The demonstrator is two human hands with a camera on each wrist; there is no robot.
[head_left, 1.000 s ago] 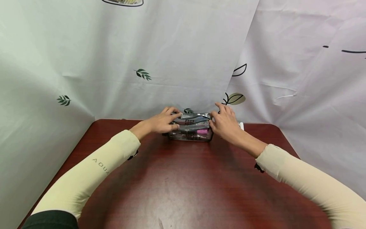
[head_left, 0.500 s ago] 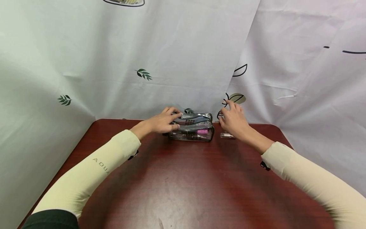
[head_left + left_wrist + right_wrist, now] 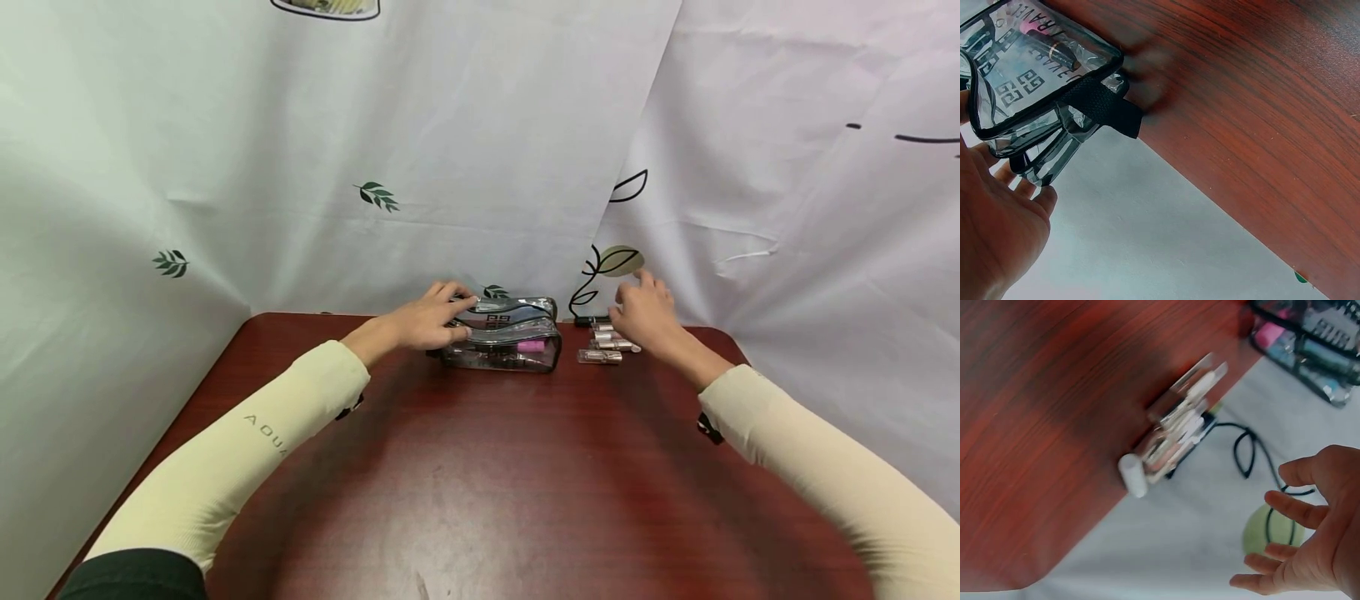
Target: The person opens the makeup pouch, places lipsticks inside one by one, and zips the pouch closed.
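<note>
A clear zippered pouch (image 3: pixel 498 360) with black trim stands at the back of the table. Inside it show a pink-capped item (image 3: pixel 531 345) and a dark tube with a gold band (image 3: pixel 1060 53). My left hand (image 3: pixel 429 318) holds the pouch by its upper left side, thumb in front and fingers at the back. To the pouch's right lie several lipstick-like tubes with clear and pinkish parts (image 3: pixel 600 357). Above their right end is my right hand (image 3: pixel 647 315), fingers spread and holding nothing; the right wrist view shows this hand (image 3: pixel 1310 531) apart from the tubes.
A white cylindrical piece (image 3: pixel 1133 475) lies at the end of the tube row. The dark red wooden table (image 3: pixel 480 483) meets a white patterned cloth (image 3: pixel 480 150) right behind the pouch. A black fabric tab (image 3: pixel 1110 112) sticks out from the pouch's side.
My right hand has let go of the pouch's right end and moved right, over and past the tubes, bringing them into sight. The left hand and pouch have stayed put.
</note>
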